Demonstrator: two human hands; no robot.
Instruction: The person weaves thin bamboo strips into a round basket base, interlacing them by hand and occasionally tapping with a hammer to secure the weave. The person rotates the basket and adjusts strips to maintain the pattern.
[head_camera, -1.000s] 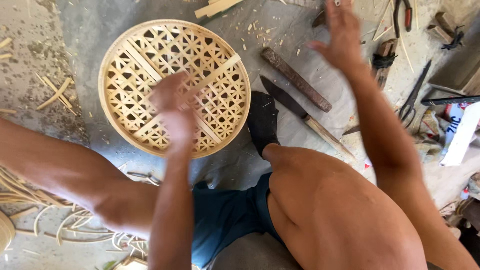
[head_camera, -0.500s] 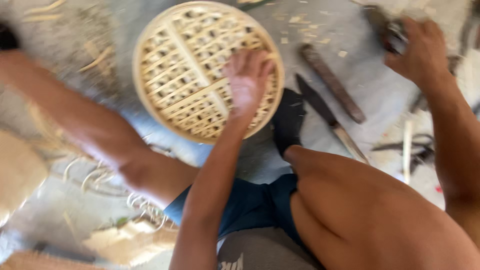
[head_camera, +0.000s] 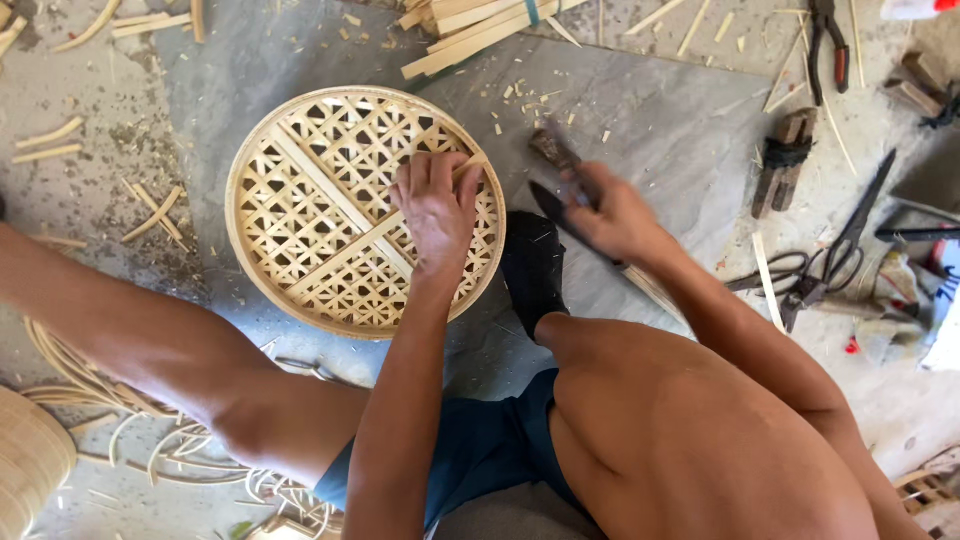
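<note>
- On the grey stone floor (head_camera: 650, 130), between the person's bent legs, lies a round woven bamboo tray (head_camera: 300, 215), open lattice weave, flat, with two crossing bamboo slats over it.
- Left hand (head_camera: 437, 205) rests palm down on the tray's right part, fingers curled over the lattice and pinching a thin bamboo strip (head_camera: 470, 165) near the rim; grip closed on that strip.
- Right hand (head_camera: 615, 215) is just right of the tray, blurred, fingers wrapped around the handle of a dark knife (head_camera: 550, 200); blade tip points toward the tray, close to the rim but apart from it.
- Second dark-handled blade tool (head_camera: 552, 150) lies on the floor just above the right hand; can't tell if the hand touches it.
- Black-socked foot (head_camera: 533, 265) sits between the tray and the right forearm, touching the tray's rim or just beside it, can't tell which.
- Bundle of split bamboo strips (head_camera: 470, 25) at top centre, well apart from the tray.
- Black scissors (head_camera: 835, 250) right of the right arm; pliers (head_camera: 825, 40) at top right; small wooden block tool (head_camera: 785, 160) between them.
- Bamboo chips and shavings (head_camera: 150, 210) scattered left of the tray; loose curled bamboo strips (head_camera: 120, 420) under the left leg; edge of a woven basket (head_camera: 30, 460) at bottom left.
</note>
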